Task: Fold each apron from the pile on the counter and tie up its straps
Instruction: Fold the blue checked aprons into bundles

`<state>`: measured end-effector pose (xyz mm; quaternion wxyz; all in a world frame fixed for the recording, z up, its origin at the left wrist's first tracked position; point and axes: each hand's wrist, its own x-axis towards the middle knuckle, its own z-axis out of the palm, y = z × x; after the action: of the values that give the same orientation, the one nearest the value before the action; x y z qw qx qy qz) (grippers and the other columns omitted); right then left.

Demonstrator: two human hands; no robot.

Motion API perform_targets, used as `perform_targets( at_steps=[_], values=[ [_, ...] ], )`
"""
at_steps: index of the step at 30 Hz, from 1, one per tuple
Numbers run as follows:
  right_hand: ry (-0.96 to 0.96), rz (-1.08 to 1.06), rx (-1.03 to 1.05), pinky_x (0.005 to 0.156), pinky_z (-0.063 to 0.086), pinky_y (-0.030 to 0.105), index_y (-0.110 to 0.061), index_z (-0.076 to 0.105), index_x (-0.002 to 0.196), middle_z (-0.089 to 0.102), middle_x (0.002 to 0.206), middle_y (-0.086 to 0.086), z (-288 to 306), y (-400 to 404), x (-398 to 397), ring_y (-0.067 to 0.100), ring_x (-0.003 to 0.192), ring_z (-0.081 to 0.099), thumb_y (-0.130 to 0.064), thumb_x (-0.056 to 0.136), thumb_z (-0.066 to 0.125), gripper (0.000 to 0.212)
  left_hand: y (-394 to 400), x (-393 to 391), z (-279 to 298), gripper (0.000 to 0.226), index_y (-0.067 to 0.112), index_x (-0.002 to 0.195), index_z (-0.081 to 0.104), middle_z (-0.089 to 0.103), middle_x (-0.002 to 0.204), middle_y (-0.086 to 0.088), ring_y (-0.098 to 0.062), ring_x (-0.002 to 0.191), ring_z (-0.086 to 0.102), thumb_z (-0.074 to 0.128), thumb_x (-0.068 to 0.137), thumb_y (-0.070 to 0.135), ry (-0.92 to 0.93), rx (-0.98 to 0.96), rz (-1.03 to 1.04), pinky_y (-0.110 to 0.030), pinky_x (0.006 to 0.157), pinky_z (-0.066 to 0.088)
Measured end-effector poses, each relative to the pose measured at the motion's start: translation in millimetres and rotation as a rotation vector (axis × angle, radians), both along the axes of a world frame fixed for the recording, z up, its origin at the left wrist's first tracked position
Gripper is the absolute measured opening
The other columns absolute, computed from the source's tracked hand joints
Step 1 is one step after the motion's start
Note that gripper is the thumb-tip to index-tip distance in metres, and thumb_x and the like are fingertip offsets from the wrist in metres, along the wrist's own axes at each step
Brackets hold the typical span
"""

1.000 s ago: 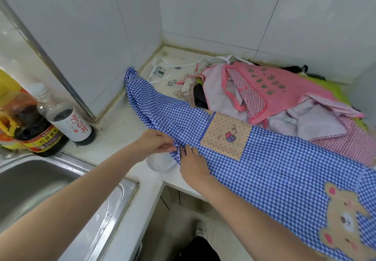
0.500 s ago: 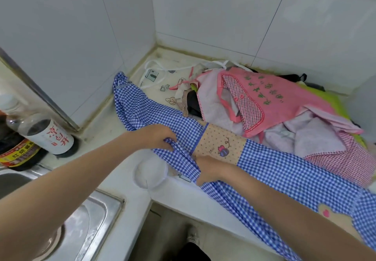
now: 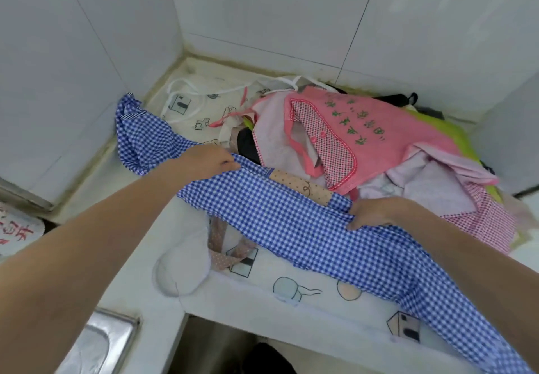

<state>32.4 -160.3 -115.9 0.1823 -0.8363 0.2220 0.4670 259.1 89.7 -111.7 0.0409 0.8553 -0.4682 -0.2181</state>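
Blue gingham apron stretched between two grips along the table's front edge

Left hand pinches the blue apron toward the back-left corner; right hand clutches it further right (nearer the pile); its long axis slants down to the front-right.

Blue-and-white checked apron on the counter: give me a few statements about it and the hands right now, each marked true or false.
1. Both hands grip the blue-and-white checked cotton apron. True: the left hand and the right hand each pinch its fabric.
2. The pink apron with green lettering lies on top of the checked one. False: it sits behind it, on the pile.
3. Part of the checked apron hangs over the edge of the white counter. True.
4. The apron's tan dotted pocket is fully spread out. False: it is folded to a narrow strip.
5. The steel sink holds an apron. False: no cloth is in its visible corner.
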Motion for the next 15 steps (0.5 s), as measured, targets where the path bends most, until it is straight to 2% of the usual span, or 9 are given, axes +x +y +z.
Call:
perform_targets(
  at_steps=[2, 3, 5, 7, 8, 9, 11, 13, 15],
  values=[
    [-0.011, -0.063, 0.057, 0.103, 0.042, 0.037, -0.002, 0.056, 0.122, 0.056, 0.129, 0.01, 3.3, -1.6, -2.9, 0.027, 0.116, 0.055, -0.023, 0.097, 0.047, 0.034, -10.8, 4.6, 0.5, 0.046, 0.006, 0.089, 0.065, 0.059, 0.078, -0.006, -0.019, 0.073, 0.053, 0.037, 0.098, 0.041, -0.069, -0.027, 0.014, -0.029, 0.065, 0.04],
    [0.005, -0.127, 0.122, 0.103, 0.041, 0.033, -0.003, 0.056, 0.121, 0.056, 0.13, 0.007, 8.2, -1.9, -4.5, 0.023, 0.116, 0.055, -0.022, 0.098, 0.047, 0.031, -14.1, 7.3, 0.1, 0.045, 0.009, 0.085, 0.065, 0.06, 0.079, -0.006, -0.02, 0.074, 0.054, 0.037, 0.098, 0.042, -0.086, -0.059, 0.028, -0.033, 0.068, 0.042],
    [0.04, -0.261, 0.275, 0.097, 0.039, 0.025, -0.013, 0.053, 0.116, 0.054, 0.127, -0.004, 22.0, -4.1, -7.6, 0.015, 0.113, 0.052, -0.018, 0.098, 0.047, 0.02, -17.7, 10.2, -1.2, 0.042, 0.019, 0.067, 0.054, 0.053, 0.068, -0.001, -0.019, 0.067, 0.05, 0.037, 0.098, 0.041, -0.084, -0.138, 0.042, -0.033, 0.062, 0.038],
    [0.025, -0.364, 0.341, 0.088, 0.04, 0.02, -0.016, 0.052, 0.114, 0.055, 0.118, -0.007, 30.9, -10.1, -6.6, 0.011, 0.107, 0.05, -0.017, 0.098, 0.048, 0.017, -16.4, 11.6, -5.1, 0.044, 0.017, 0.063, 0.048, 0.049, 0.062, 0.0, -0.019, 0.063, 0.048, 0.035, 0.098, 0.039, -0.088, -0.18, 0.051, -0.031, 0.059, 0.033],
    [-0.016, -0.351, 0.287, 0.083, 0.04, 0.018, -0.015, 0.055, 0.106, 0.056, 0.109, -0.007, 28.0, -13.6, -5.0, 0.01, 0.099, 0.052, -0.018, 0.098, 0.048, 0.011, -14.9, 12.0, -8.5, 0.045, 0.012, 0.068, 0.054, 0.053, 0.065, -0.003, -0.021, 0.066, 0.051, 0.035, 0.098, 0.04, -0.103, -0.171, 0.062, -0.031, 0.059, 0.033],
    [-0.064, -0.289, 0.183, 0.077, 0.039, 0.017, -0.015, 0.054, 0.09, 0.056, 0.095, -0.007, 22.3, -16.3, -3.9, 0.009, 0.088, 0.052, -0.021, 0.098, 0.047, 0.013, -16.4, 11.6, -11.8, 0.047, 0.007, 0.077, 0.06, 0.058, 0.071, -0.007, -0.022, 0.071, 0.054, 0.034, 0.099, 0.04, -0.134, -0.123, 0.079, -0.031, 0.06, 0.034],
    [-0.167, -0.094, -0.079, 0.068, 0.039, 0.02, -0.017, 0.047, 0.067, 0.051, 0.074, -0.004, 2.5, -18.3, -0.1, 0.009, 0.068, 0.047, -0.028, 0.098, 0.045, 0.033, -21.9, 6.1, -16.6, 0.046, 0.006, 0.095, 0.065, 0.062, 0.088, -0.01, -0.024, 0.084, 0.057, 0.033, 0.1, 0.04, -0.255, 0.016, 0.116, -0.032, 0.066, 0.04],
    [-0.212, -0.05, -0.182, 0.061, 0.039, 0.02, -0.015, 0.044, 0.061, 0.047, 0.066, -0.001, -18.2, -16.9, 0.9, 0.01, 0.059, 0.043, -0.028, 0.097, 0.046, 0.037, -33.3, -5.3, -18.6, 0.042, 0.007, 0.111, 0.059, 0.058, 0.111, -0.011, -0.027, 0.105, 0.052, 0.035, 0.099, 0.039, -0.377, 0.017, 0.06, -0.037, 0.087, 0.041],
    [-0.221, -0.045, -0.181, 0.052, 0.031, 0.015, -0.014, 0.039, 0.059, 0.04, 0.062, -0.001, -30.6, -15.8, -0.7, 0.007, 0.055, 0.036, -0.022, 0.098, 0.045, 0.04, -45.5, -28.4, -16.8, 0.041, 0.013, 0.126, 0.05, 0.048, 0.132, -0.005, -0.024, 0.124, 0.039, 0.039, 0.098, 0.04, -0.388, -0.125, -0.083, -0.038, 0.104, 0.027]
  ],
)
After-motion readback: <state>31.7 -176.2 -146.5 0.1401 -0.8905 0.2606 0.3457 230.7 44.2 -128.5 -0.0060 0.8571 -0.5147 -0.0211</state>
